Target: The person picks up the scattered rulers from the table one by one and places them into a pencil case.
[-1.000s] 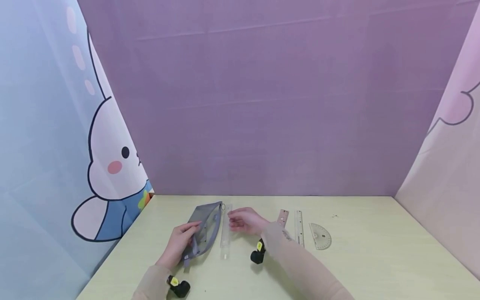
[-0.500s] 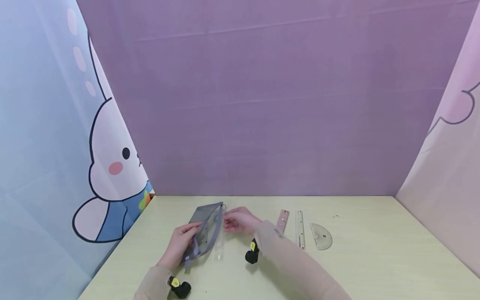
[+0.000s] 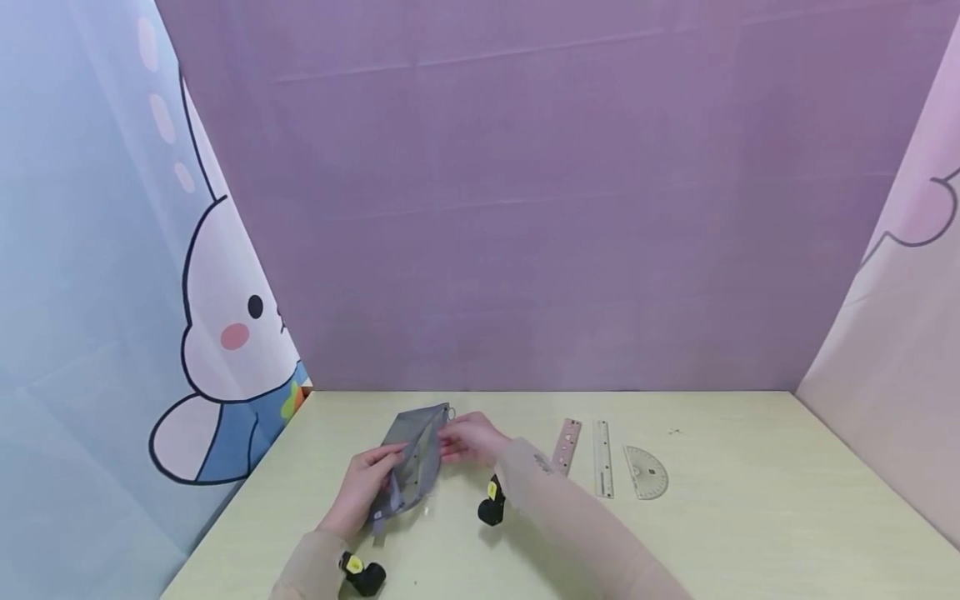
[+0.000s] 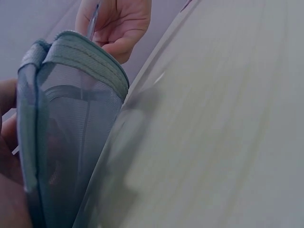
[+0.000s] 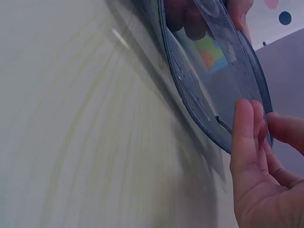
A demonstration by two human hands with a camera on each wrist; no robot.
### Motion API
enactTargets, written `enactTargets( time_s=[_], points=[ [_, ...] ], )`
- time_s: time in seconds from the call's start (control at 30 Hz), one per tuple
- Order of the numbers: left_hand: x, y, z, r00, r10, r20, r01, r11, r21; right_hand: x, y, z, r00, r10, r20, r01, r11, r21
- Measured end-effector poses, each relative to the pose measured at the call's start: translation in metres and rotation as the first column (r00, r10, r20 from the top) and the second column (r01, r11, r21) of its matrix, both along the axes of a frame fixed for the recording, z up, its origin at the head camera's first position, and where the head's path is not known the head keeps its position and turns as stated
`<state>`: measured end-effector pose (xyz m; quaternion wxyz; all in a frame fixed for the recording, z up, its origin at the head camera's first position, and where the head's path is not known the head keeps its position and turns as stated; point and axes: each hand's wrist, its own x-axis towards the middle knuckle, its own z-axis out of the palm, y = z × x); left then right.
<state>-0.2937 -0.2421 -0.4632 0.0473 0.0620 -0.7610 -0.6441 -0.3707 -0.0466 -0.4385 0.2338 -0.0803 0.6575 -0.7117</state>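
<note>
A grey-blue mesh zip pouch [image 3: 408,429] lies tilted at the left of the table, its mouth spread toward the right. My left hand [image 3: 365,487] grips its near left side, thumb on top. At the far end of the mouth, my right hand [image 3: 468,437] pinches a clear plastic ruler [image 4: 93,20], seen edge-on in the left wrist view. A thin line shows through the mesh below it, and most of the ruler is hidden by the pouch. In the right wrist view, my right fingers [image 5: 244,128] overlap the pouch's zip edge [image 5: 190,111].
Right of my right hand lie a pink ruler [image 3: 567,446], partly behind the sleeve, another clear ruler [image 3: 603,460] and a clear half-round protractor [image 3: 647,473]. A purple cloth [image 3: 555,250] hangs behind the pale table [image 3: 750,500].
My right hand has moved left with the clear ruler, from beside the pouch to its mouth. The ruler has mostly gone from sight. My left hand keeps its grip on the pouch.
</note>
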Motion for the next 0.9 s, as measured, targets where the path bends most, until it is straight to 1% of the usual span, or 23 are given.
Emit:
enactTargets(
  time_s=[0.17, 0.33, 0.43, 0.57, 0.63, 0.77, 0.9],
  points=[
    [0.000, -0.001, -0.002, 1.000, -0.021, -0.008, 0.021, 1.000, 0.011, -0.001, -0.006, -0.003, 1.000, -0.029, 0.010, 0.029, 0.999, 0.014],
    [-0.001, -0.002, -0.002, 1.000, -0.019, 0.007, 0.019, 1.000, 0.019, 0.000, -0.013, -0.005, 0.999, -0.047, -0.004, 0.047, 0.998, 0.033],
    [0.004, 0.001, 0.006, 1.000, -0.019, 0.012, 0.019, 0.999, 0.032, 0.002, -0.018, -0.004, 0.998, -0.052, -0.019, 0.053, 0.998, 0.043],
    [0.015, 0.006, 0.021, 0.999, -0.035, -0.004, 0.035, 0.999, 0.030, 0.002, -0.024, -0.006, 0.998, -0.064, -0.018, 0.065, 0.997, 0.043],
    [0.019, 0.008, 0.026, 0.999, -0.041, -0.012, 0.042, 0.999, 0.021, 0.001, -0.027, -0.008, 0.997, -0.076, -0.020, 0.077, 0.996, 0.045],
    [0.022, 0.009, 0.031, 0.999, -0.042, -0.009, 0.042, 0.999, 0.012, 0.002, -0.032, -0.009, 0.995, -0.095, -0.039, 0.098, 0.992, 0.078],
    [0.022, 0.010, 0.032, 0.999, -0.042, -0.003, 0.042, 0.999, 0.009, 0.003, -0.035, -0.010, 0.994, -0.100, -0.045, 0.104, 0.987, 0.119]
  ],
)
